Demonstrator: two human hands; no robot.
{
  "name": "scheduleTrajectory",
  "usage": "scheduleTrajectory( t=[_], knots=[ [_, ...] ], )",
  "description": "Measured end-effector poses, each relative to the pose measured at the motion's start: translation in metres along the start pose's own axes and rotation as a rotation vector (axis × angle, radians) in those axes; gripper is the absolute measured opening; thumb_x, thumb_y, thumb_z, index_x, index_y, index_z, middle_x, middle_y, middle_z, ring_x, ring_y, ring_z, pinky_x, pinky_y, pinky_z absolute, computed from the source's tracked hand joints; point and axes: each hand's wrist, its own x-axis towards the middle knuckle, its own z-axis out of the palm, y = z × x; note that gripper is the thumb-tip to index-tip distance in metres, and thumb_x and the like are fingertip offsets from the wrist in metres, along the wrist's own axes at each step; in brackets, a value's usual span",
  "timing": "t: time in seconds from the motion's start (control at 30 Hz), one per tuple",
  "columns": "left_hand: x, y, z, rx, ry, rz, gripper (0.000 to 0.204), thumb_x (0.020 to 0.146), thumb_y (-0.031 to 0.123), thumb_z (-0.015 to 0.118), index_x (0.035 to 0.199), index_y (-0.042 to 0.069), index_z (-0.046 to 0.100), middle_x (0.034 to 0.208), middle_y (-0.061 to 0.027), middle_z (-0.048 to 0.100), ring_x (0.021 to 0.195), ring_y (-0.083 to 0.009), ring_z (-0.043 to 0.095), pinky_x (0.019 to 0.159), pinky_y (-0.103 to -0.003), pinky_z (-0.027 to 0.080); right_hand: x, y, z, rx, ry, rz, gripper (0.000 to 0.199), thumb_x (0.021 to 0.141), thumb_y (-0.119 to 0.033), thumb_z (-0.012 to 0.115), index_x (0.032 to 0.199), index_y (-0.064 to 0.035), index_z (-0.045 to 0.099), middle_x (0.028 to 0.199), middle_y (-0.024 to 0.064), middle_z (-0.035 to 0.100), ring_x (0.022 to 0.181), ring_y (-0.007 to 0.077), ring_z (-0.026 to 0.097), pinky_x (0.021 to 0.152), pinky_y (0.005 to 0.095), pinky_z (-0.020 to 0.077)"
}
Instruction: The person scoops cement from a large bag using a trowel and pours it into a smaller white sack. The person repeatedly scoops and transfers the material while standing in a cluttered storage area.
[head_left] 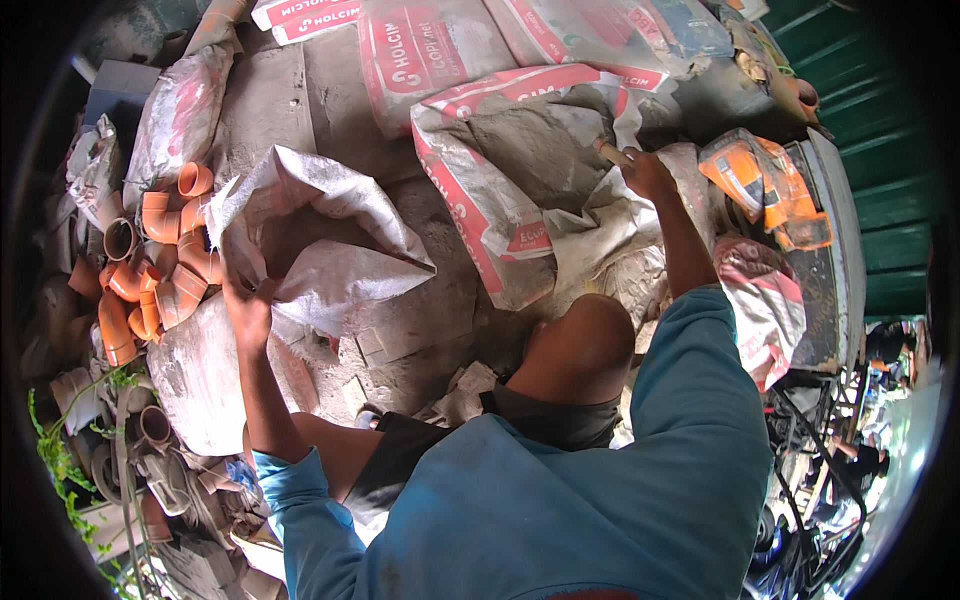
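Note:
My left hand [250, 300] is closed on the near left edge of a white woven sack [350, 280], whose mouth gapes wide. My right hand [650, 176] grips the light wooden handle [612, 153] of a tool. Its far end reaches into an opened red-and-white paper cement bag [465, 215] and is hard to make out against the grey powder [540, 135] inside. The bag lies right of the sack, its torn paper folded outward. A bent knee [590, 345] of mine is just nearer than the bag.
Orange pipe elbows [180, 290] are heaped left of the sack. More cement bags [430, 60] lie along the far side. An orange-and-white bag [765, 185] rests at the right, beside a green corrugated wall [900, 190]. Broken pieces [465, 390] litter the ground near my legs.

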Motion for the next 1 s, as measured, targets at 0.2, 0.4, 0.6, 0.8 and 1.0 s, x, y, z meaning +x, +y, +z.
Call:
scheduleTrajectory(
  t=[0.2, 0.4, 0.6, 0.8, 1.0],
  knots=[
    [0.004, 0.001, 0.021, 0.033, 0.037, 0.002, 0.091, 0.071, -0.015, 0.053, 0.155, 0.0, 0.024, 0.147, -0.0138, 0.042, 0.128, -0.0212, 0.047, 0.103, -0.032, 0.043, 0.044, -0.014, 0.011, -0.015, 0.033, -0.334, 0.043, 0.085, -0.024, 0.064, 0.125, -0.0082, 0.062, 0.115, 0.0188, 0.067, 0.102, 0.0386, 0.065, 0.089, 0.0485, 0.0518],
    [0.009, -0.005, 0.028, 0.105, 0.04, -0.008, 0.092, 0.067, -0.008, 0.05, 0.155, -0.001, 0.024, 0.154, -0.0135, 0.034, 0.139, -0.023, 0.035, 0.115, -0.033, 0.026, 0.016, 0.0, 0.001, -0.071, -0.017, -0.476, 0.045, 0.086, -0.025, 0.063, 0.128, -0.01, 0.06, 0.11, 0.0146, 0.065, 0.095, 0.0357, 0.066, 0.084, 0.0465, 0.0542],
    [0.011, -0.006, 0.029, 0.171, 0.034, 0.031, 0.092, 0.067, -0.007, 0.05, 0.155, -0.003, 0.024, 0.156, -0.0147, 0.033, 0.142, -0.0233, 0.033, 0.116, -0.033, 0.024, -0.02, 0.031, -0.006, -0.076, 0.092, -0.229, 0.043, 0.087, -0.025, 0.061, 0.126, -0.0087, 0.06, 0.109, 0.0142, 0.064, 0.093, 0.0359, 0.067, 0.081, 0.0476, 0.0555],
    [0.012, -0.003, 0.032, 0.184, 0.033, 0.004, 0.094, 0.065, -0.007, 0.05, 0.154, -0.005, 0.022, 0.158, -0.0169, 0.031, 0.147, -0.0242, 0.026, 0.119, -0.034, 0.019, 0.016, 0.032, 0.009, -0.105, 0.108, 0.074, 0.033, 0.087, -0.025, 0.061, 0.114, -0.0049, 0.064, 0.107, 0.0203, 0.065, 0.097, 0.0414, 0.065, 0.083, 0.0507, 0.0535],
    [0.008, 0.0, 0.033, 0.148, 0.021, 0.004, 0.092, 0.07, -0.013, 0.055, 0.154, -0.005, 0.021, 0.157, -0.0168, 0.031, 0.143, -0.0246, 0.033, 0.117, -0.034, 0.027, 0.048, 0.011, 0.037, -0.043, 0.105, -0.038, 0.032, 0.084, -0.026, 0.061, 0.106, -0.0025, 0.068, 0.104, 0.0236, 0.067, 0.098, 0.0412, 0.066, 0.088, 0.0511, 0.053]
  ],
)
